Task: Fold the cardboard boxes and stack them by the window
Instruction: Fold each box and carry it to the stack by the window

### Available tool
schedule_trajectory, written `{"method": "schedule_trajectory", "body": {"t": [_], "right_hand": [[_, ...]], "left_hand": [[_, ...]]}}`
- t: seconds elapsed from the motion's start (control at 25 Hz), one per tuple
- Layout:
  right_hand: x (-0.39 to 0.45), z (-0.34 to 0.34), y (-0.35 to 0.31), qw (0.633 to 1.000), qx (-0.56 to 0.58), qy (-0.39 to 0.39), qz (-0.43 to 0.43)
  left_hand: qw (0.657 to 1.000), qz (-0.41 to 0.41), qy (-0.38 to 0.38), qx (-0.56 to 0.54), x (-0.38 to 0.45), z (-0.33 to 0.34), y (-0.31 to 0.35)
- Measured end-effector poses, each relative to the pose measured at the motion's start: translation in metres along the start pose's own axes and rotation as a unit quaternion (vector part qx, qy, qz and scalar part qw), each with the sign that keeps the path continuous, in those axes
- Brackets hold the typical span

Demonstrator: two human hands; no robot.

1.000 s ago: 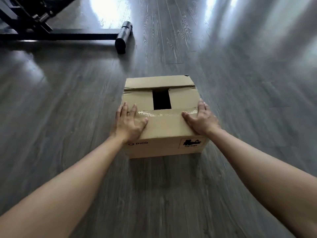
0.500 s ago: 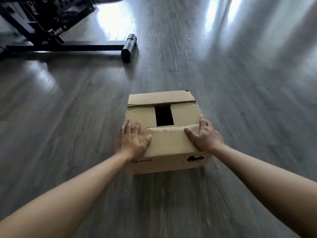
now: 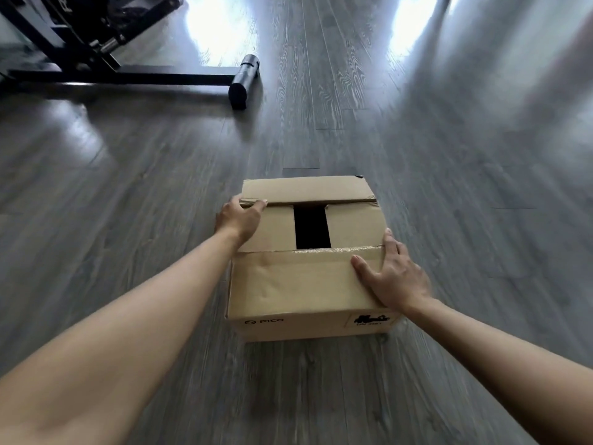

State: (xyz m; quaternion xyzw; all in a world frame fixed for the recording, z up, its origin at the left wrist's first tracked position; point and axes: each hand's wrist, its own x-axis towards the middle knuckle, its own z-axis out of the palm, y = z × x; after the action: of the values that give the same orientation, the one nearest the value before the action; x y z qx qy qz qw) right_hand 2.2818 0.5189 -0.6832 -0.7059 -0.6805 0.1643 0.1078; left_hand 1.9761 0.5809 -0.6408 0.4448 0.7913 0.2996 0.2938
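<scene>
At far left, a black metal frame (image 3: 96, 72) on the grey wood floor (image 3: 128, 187), with a dark roller (image 3: 242, 81) at the end of its bar; well apart from the work. Nearer the middle, left hand (image 3: 240, 218) laid on the left top edge of the cardboard box (image 3: 305, 284), fingertips (image 3: 258, 203) hooked at the seam of the far flap, not clenched; probably placed there to catch that flap and lift or press it. Cannot tell for sure if the flap is really pinched. In the centre, the box itself standing on the floor, four flaps folded in, a dark rectangular gap left between the two side flaps. At right, right hand (image 3: 390, 277) spread flat over the near flap at the right corner, thumb on top, fingers down the side wall, pressing rather than gripping; likely to keep the box from sliding. Window not in view, only bright reflections at the top, so stacking not yet done.
</scene>
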Motion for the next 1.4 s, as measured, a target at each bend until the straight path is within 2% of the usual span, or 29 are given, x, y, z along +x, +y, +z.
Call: {"method": "schedule_trajectory", "body": {"t": [0.2, 0.36, 0.56, 0.68, 0.8, 0.92, 1.04, 1.12, 1.24, 1.4], "right_hand": [[0.002, 0.003, 0.0, 1.0, -0.004, 0.011, -0.007], [0.002, 0.003, -0.001, 1.0, -0.005, 0.009, 0.001], [-0.001, -0.001, 0.0, 1.0, 0.011, -0.007, -0.005], [-0.001, -0.003, 0.0, 1.0, 0.013, -0.018, -0.012], [-0.001, -0.007, 0.0, 0.999, 0.04, -0.032, -0.013], [-0.006, -0.009, -0.001, 0.998, 0.044, 0.034, -0.017], [-0.01, -0.015, -0.005, 0.989, 0.036, 0.136, -0.052], [-0.008, -0.021, -0.008, 0.986, -0.002, 0.155, -0.067], [-0.003, -0.027, -0.008, 0.986, -0.083, 0.12, -0.083], [0.004, -0.021, -0.003, 0.986, -0.129, 0.017, -0.106]], "left_hand": [[0.993, -0.026, -0.006, -0.114, 0.025, 0.011, 0.0], [0.97, -0.036, 0.012, -0.241, 0.036, 0.009, 0.004], [0.957, 0.002, 0.005, -0.291, 0.023, -0.018, 0.016], [0.972, 0.066, 0.019, -0.225, 0.006, -0.036, 0.028], [0.988, 0.125, 0.075, -0.05, -0.018, -0.044, 0.031], [0.961, 0.21, 0.121, 0.137, -0.044, -0.043, 0.023], [0.937, 0.253, 0.116, 0.213, -0.07, -0.036, 0.008], [0.918, 0.263, 0.093, 0.282, -0.084, -0.025, -0.002], [0.901, 0.246, 0.026, 0.356, -0.099, -0.003, -0.011], [0.889, 0.232, -0.043, 0.393, -0.106, 0.025, -0.028]]}}
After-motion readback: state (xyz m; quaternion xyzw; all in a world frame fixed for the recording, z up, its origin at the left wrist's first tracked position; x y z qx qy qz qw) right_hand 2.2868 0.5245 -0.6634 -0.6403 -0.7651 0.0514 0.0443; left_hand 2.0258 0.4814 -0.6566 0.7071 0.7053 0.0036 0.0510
